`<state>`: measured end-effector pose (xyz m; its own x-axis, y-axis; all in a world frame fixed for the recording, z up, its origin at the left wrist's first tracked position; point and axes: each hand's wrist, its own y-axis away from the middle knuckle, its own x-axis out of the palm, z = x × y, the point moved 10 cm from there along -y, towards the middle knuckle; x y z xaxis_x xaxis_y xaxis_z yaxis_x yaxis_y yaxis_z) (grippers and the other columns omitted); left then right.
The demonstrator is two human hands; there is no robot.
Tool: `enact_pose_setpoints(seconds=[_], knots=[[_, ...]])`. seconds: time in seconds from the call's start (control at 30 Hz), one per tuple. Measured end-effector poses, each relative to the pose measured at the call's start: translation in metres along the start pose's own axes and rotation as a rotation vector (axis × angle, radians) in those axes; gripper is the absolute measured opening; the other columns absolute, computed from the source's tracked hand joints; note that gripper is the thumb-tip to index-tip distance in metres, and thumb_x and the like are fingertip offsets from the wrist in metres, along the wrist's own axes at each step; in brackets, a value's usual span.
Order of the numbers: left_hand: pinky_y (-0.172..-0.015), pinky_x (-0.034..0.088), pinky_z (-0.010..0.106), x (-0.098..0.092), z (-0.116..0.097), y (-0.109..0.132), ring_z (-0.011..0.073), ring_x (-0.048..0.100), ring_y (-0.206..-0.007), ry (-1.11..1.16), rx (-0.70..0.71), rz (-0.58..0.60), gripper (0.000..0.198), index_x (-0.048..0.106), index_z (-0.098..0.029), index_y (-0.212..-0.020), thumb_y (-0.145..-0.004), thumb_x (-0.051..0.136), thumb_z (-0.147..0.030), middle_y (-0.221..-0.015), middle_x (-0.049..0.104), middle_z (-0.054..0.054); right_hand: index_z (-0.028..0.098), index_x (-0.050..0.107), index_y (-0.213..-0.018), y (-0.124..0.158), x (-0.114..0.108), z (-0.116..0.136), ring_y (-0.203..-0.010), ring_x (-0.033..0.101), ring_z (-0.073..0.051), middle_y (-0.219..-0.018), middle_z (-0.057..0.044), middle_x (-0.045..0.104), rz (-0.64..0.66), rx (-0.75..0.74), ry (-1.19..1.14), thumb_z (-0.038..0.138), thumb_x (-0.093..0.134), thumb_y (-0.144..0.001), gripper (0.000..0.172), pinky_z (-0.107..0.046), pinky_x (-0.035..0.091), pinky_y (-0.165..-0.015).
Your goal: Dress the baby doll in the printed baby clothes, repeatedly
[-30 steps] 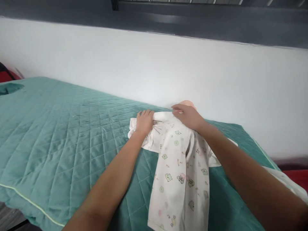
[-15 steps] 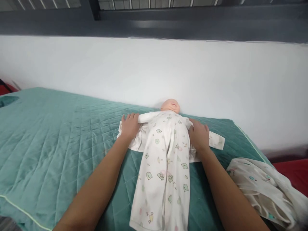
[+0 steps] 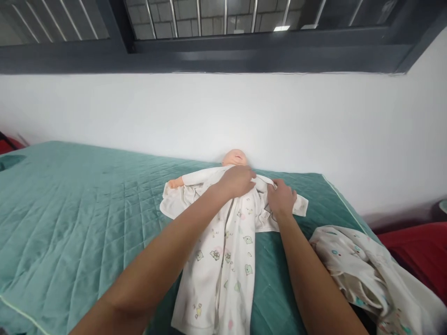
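Note:
A baby doll (image 3: 235, 157) lies on its back on a green quilted bed cover, its head toward the wall. White printed baby clothes (image 3: 233, 260) cover its body, the two long legs stretched toward me. My left hand (image 3: 238, 180) is closed on the cloth at the upper chest, just below the head. At the doll's arm on the right, my right hand (image 3: 281, 197) is closed around the sleeve, with a white cuff (image 3: 301, 205) sticking out beyond it. The doll's other hand (image 3: 175, 182) shows bare on the left, above more spread white cloth (image 3: 172, 202).
The green quilted cover (image 3: 87, 218) spreads across the bed. At the right edge lie a crumpled white printed cloth (image 3: 363, 265) and something red (image 3: 415, 251). A white wall (image 3: 223, 111) stands behind, below a barred window with a dark frame (image 3: 223, 58).
My left hand has left the doll's arm on the left and moved right to its chest, baring the doll's hand. My right hand stays at the right sleeve. The view has tilted up slightly.

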<state>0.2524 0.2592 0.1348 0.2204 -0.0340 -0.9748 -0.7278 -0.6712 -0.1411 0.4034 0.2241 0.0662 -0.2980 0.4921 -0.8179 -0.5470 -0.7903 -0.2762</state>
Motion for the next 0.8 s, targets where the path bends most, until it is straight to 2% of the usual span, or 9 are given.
enact_pose_setpoints(seconds=[0.03,0.13,0.23,0.37,0.47,0.6,0.67,0.8], knots=[[-0.096,0.050,0.036,0.014,-0.008,-0.013,0.0264,0.062,-0.118,-0.092,-0.007,0.143,0.034,0.068,-0.020,-0.121,-0.090,0.054,-0.026,-0.129,0.067,0.009,0.018,0.064,-0.118,0.000,0.000,-0.001,-0.121,0.056,-0.035,-0.114,-0.017,0.071,0.003,0.003,-0.004,0.033,0.038,-0.091,0.040,-0.060,0.027,-0.110],[-0.088,0.051,0.037,0.033,-0.025,-0.042,0.0291,0.067,-0.105,-0.169,-0.030,0.282,0.029,0.075,-0.018,-0.107,-0.081,0.062,-0.017,-0.115,0.072,0.013,0.018,0.064,-0.119,0.000,0.000,-0.002,-0.123,0.055,-0.035,-0.118,-0.017,0.070,0.017,0.010,-0.011,0.033,0.039,-0.092,0.040,-0.059,0.027,-0.110],[-0.095,0.048,0.040,0.048,-0.035,-0.056,0.0311,0.064,-0.113,-0.202,-0.044,0.319,0.027,0.077,-0.021,-0.102,-0.076,0.067,-0.017,-0.122,0.070,0.014,0.018,0.063,-0.121,0.000,0.002,-0.001,-0.125,0.054,-0.034,-0.120,-0.017,0.069,0.041,0.002,-0.012,0.033,0.038,-0.094,0.040,-0.057,0.025,-0.112],[-0.103,0.043,0.045,0.059,-0.035,-0.064,0.0323,0.060,-0.120,-0.259,-0.079,0.350,0.028,0.076,-0.023,-0.105,-0.077,0.069,-0.022,-0.129,0.068,0.012,0.018,0.066,-0.117,-0.003,0.005,-0.004,-0.123,0.055,-0.031,-0.115,-0.015,0.071,0.046,0.008,-0.015,0.030,0.042,-0.094,0.036,-0.052,0.023,-0.113],[-0.103,0.044,0.046,0.054,-0.026,-0.067,0.0320,0.060,-0.119,-0.303,-0.090,0.352,0.033,0.073,-0.021,-0.110,-0.078,0.067,-0.017,-0.126,0.069,0.013,0.018,0.067,-0.116,-0.005,0.002,-0.010,-0.119,0.056,-0.029,-0.114,-0.013,0.071,0.029,0.048,-0.032,0.026,0.043,-0.093,0.034,-0.048,0.023,-0.112],[-0.099,0.045,0.053,0.041,-0.011,-0.068,0.0372,0.058,-0.121,-0.361,-0.119,0.342,0.041,0.070,-0.018,-0.117,-0.077,0.066,-0.012,-0.128,0.067,0.019,0.016,0.067,-0.115,-0.004,-0.001,-0.015,-0.116,0.057,-0.029,-0.112,-0.015,0.071,0.030,0.089,-0.054,0.023,0.040,-0.093,0.035,-0.047,0.026,-0.109],[-0.097,0.047,0.052,0.044,-0.009,-0.068,0.0371,0.061,-0.118,-0.369,-0.122,0.351,0.039,0.072,-0.017,-0.114,-0.076,0.066,-0.012,-0.124,0.068,0.019,0.016,0.068,-0.113,-0.003,-0.001,-0.015,-0.115,0.058,-0.029,-0.111,-0.015,0.071,0.040,0.098,-0.064,0.022,0.040,-0.093,0.035,-0.045,0.028,-0.107],[-0.095,0.050,0.044,0.068,-0.026,-0.071,0.0325,0.064,-0.112,-0.328,-0.040,0.371,0.032,0.073,-0.019,-0.107,-0.076,0.068,-0.016,-0.118,0.072,0.015,0.016,0.070,-0.109,-0.002,0.000,-0.016,-0.113,0.059,-0.029,-0.109,-0.014,0.072,0.067,0.118,-0.084,0.024,0.042,-0.092,0.033,-0.042,0.033,-0.102]])
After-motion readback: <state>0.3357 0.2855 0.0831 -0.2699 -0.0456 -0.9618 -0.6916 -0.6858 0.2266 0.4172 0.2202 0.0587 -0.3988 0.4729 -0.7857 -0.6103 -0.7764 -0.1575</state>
